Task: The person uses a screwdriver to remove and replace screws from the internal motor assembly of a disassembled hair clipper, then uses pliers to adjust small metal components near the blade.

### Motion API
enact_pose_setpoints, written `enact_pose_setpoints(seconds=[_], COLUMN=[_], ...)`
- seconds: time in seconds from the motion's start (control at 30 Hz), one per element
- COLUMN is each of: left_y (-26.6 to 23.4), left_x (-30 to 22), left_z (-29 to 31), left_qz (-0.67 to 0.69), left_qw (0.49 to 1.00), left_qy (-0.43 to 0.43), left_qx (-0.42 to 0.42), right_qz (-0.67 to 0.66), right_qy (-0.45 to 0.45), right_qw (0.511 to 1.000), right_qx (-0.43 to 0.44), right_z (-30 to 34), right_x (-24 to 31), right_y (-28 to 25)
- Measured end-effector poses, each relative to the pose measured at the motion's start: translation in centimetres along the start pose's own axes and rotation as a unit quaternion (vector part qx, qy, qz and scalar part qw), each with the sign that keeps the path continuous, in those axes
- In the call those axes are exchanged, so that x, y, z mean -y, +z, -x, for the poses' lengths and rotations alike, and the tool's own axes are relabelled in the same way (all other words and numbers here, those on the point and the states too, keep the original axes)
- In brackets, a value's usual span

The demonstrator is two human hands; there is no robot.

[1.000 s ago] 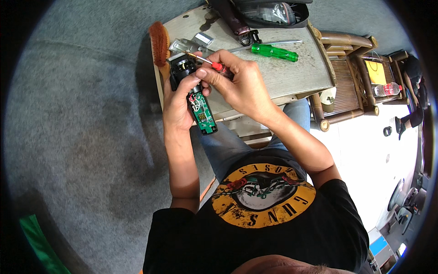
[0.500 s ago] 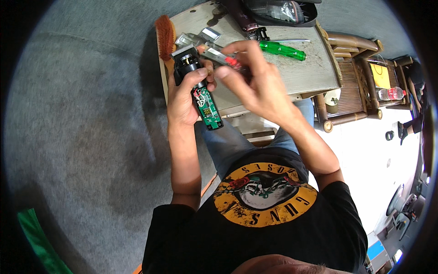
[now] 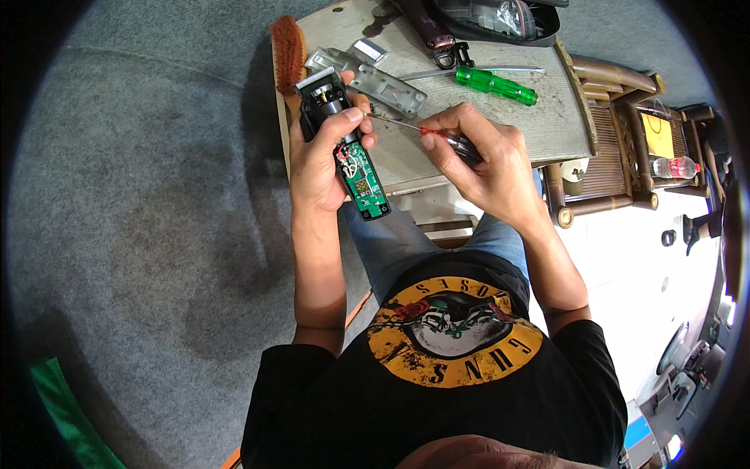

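An opened hair clipper [image 3: 322, 105], its metal blade at the top and a green circuit board with red and white wires bared along the handle, lies in my left hand [image 3: 316, 168]. The left thumb presses on its body and the fingers wrap behind. My right hand [image 3: 492, 160] is closed round a small screwdriver [image 3: 433, 131] with a red collar; much of its handle is hidden in the fingers. Its thin shaft points left, with the tip close to my left thumb; whether it touches the clipper I cannot tell. Just beyond lies a translucent grey housing shell [image 3: 383, 86].
A green-handled screwdriver [image 3: 496, 85] lies on the small wooden table [image 3: 547, 117]. Behind are a dark maroon clipper [image 3: 426, 27] and a black case [image 3: 539, 27]. A brown-bristled brush [image 3: 287, 55] rests at the left edge. Bamboo chairs [image 3: 601, 148] stand right.
My right hand has drawn back down and to the right, away from over the housing shell, and the screwdriver shaft now shows plainly. My left hand keeps its hold on the hair clipper.
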State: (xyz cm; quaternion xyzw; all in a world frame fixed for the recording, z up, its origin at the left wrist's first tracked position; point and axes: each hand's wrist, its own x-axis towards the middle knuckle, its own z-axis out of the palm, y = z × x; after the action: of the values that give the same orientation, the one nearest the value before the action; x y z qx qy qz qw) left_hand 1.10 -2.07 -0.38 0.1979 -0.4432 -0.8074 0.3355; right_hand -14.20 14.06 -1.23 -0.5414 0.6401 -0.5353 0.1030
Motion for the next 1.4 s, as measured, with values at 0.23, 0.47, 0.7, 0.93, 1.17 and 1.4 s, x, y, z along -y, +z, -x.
enact_pose_setpoints(seconds=[0.23, 0.47, 0.7, 0.93, 1.17, 1.4], left_y=[-0.2, -0.2, -0.2, 0.0, 0.5, 0.5], left_x=[0.2, 0.1, 0.2, 0.3, 0.2, 0.2], left_z=[-0.1, 0.0, 0.0, 0.1, 0.0, 0.1], left_qz=[-0.002, -0.015, -0.03, -0.05, -0.047, -0.038], left_qw=[1.0, 1.0, 0.999, 0.998, 0.998, 0.999], left_qy=[0.0, 0.005, 0.017, 0.031, 0.028, 0.026], left_qx=[0.004, 0.003, -0.004, -0.012, -0.022, -0.017], right_qz=[0.0, 0.019, 0.054, 0.028, 0.017, 0.026], right_qy=[-0.024, -0.02, 0.001, 0.091, 0.081, 0.067], right_qw=[1.0, 0.999, 0.998, 0.995, 0.996, 0.997], right_qx=[-0.013, -0.021, -0.02, -0.003, -0.022, -0.024], right_z=[0.0, 0.1, 0.7, 0.2, 0.4, 0.8], right_x=[0.0, -0.1, 1.0, 3.0, 2.8, 1.6], right_y=[0.0, 0.3, 0.8, 0.9, 0.2, 0.5])
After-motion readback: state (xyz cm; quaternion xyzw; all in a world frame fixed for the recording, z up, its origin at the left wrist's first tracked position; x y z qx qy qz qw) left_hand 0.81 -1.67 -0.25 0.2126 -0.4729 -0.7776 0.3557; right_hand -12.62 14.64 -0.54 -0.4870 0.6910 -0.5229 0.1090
